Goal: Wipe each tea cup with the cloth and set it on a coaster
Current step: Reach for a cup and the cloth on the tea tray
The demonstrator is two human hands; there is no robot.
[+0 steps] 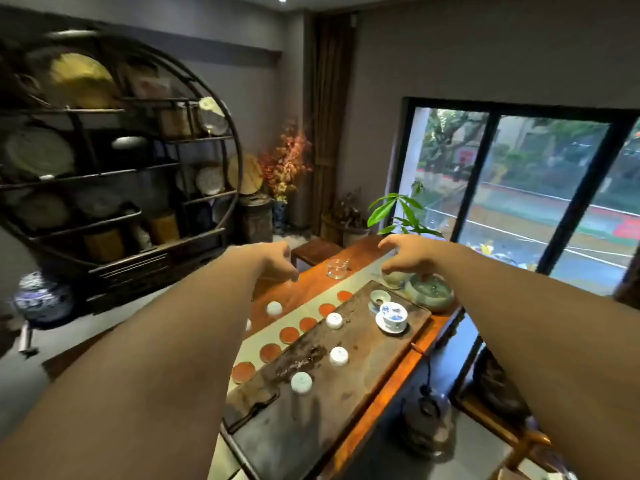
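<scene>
Tea cups sit upside down on the dark tea tray (363, 386): one (334, 320) near the coasters, one (338, 356) mid-tray, one (301, 382) nearest. Another cup (274, 308) stands on the wooden worktop (294, 296) beyond the runner, where red coasters (289, 335) lie in a row. Both arms reach forward; left hand (277, 259) fingers curl loosely apart, empty. Right hand (408, 258) fingers spread over a pale bowl (393, 277), contact unclear

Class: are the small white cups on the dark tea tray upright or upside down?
Upside down: each white cup shows a closed, domed base on top, no open mouth.
</scene>
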